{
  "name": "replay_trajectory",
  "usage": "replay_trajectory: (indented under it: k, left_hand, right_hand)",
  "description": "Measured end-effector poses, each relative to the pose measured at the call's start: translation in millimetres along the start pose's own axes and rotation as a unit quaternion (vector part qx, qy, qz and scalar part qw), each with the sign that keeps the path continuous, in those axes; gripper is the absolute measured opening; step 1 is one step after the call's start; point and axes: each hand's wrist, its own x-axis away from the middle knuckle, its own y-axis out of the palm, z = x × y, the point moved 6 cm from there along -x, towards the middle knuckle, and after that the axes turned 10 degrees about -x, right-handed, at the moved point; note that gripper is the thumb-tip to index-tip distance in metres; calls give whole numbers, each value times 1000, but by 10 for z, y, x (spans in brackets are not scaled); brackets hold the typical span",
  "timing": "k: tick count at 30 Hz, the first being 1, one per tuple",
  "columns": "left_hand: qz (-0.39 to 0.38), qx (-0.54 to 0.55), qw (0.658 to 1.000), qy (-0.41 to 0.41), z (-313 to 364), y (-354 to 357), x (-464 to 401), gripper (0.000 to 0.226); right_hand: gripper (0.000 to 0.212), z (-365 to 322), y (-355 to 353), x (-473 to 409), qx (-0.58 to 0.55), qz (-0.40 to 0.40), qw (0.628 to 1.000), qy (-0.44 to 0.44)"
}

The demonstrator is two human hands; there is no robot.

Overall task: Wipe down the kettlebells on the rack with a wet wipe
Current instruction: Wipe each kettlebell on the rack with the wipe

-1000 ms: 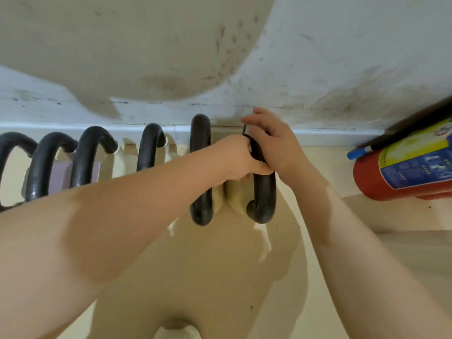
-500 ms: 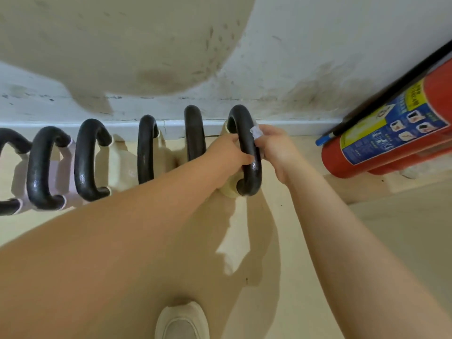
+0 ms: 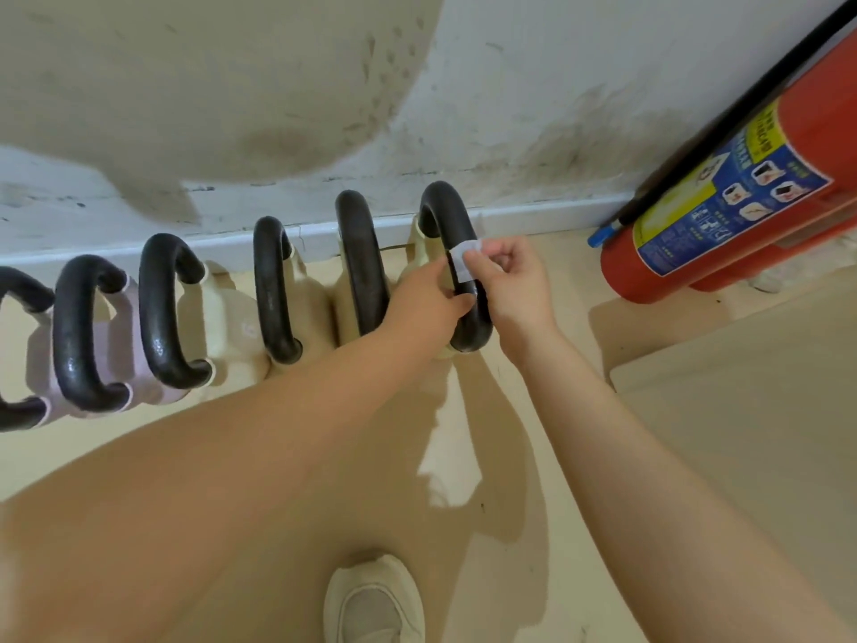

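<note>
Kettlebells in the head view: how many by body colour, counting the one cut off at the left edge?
Cream body: 4, including the rightmost kettlebell under the wet wipe held by the right hand, left hand beside it
Pink body: 2, one cropped at the left edge
Total: 6

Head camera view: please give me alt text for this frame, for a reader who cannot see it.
Both hands work a small white wet wipe on the black handle of the rightmost kettlebell; right hand pinches it, left hand reaches in. More kettlebells line the wall; red fire extinguisher lies right.
</note>
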Motion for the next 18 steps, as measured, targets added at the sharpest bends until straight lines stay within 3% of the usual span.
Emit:
replay_trajectory:
  k: [4,8,10,13,16,18]
  left_hand:
    - [-2,-16,1000,1,-8,-10,-19,52]
    - [2,-20,1000,12,-9,2,3,51]
    - [5,-19,1000,11,-16,1,8,51]
    - [-2,-25,1000,-2,-51,-4,-32,60]
    - [-18,-51,999,-8,-49,-8,-42,62]
    - [-23,-58,998,-4,-41,-8,-52,59]
  right_hand:
    - [22,121,-119,153,36,8,999,-13]
    - [23,166,-137,190,-31,-101,993,57]
    - [20,214,-90,213,9,-140,990,30]
    - [20,363,-80,276,93,-143,985,-14]
    - [12,473,-110,376,105,-136,983,-58]
    - [28,595,-99,455,127,-125,981,-81]
